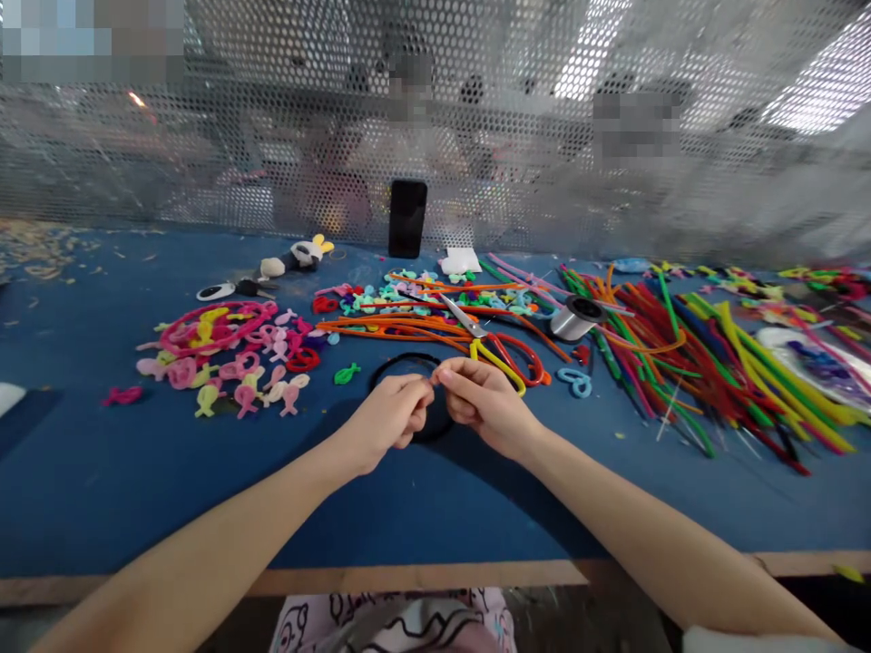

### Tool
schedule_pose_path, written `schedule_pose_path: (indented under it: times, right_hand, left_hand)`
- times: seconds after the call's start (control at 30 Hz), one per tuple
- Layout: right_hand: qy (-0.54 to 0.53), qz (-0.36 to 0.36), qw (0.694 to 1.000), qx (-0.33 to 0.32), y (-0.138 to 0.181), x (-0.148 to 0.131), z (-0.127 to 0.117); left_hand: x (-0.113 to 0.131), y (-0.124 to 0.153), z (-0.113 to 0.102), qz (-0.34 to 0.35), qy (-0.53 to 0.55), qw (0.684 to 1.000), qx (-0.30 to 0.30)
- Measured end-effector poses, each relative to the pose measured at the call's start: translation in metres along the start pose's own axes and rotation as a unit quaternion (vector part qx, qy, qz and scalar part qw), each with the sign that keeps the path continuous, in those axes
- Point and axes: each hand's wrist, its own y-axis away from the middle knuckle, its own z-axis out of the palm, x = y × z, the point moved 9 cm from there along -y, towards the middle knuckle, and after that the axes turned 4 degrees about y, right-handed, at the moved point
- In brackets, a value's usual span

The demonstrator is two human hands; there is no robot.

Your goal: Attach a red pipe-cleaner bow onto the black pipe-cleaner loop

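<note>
My left hand [395, 413] and my right hand [484, 404] meet over the middle of the blue table, fingers closed and fingertips almost touching. Both pinch at the same spot, but what lies between the fingertips is too small to make out. Beneath them on the table is a black ring [389, 365], partly hidden by the hands. Just beyond my right hand lie scissors [500, 349] with red and yellow handles, blades pointing away. A small green twisted piece [347, 373] sits left of the ring, and a light blue looped piece [575, 382] to the right.
Small pink and yellow twisted shapes [249, 363] are heaped on the left. Coloured pipe cleaners [680, 354] cover the right, beside a wire spool [576, 317]. A black phone [406, 219] leans on the perforated metal screen [272, 136]. Pliers [235, 289] lie at back left.
</note>
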Motion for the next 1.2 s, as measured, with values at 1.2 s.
schedule_pose_path:
  times: [1.2]
  right_hand:
    - [0.245,-0.063,0.967,-0.024,0.006,-0.016,-0.005]
  left_hand:
    - [0.027,0.009,-0.001,0.127,-0.388,0.912,-0.028]
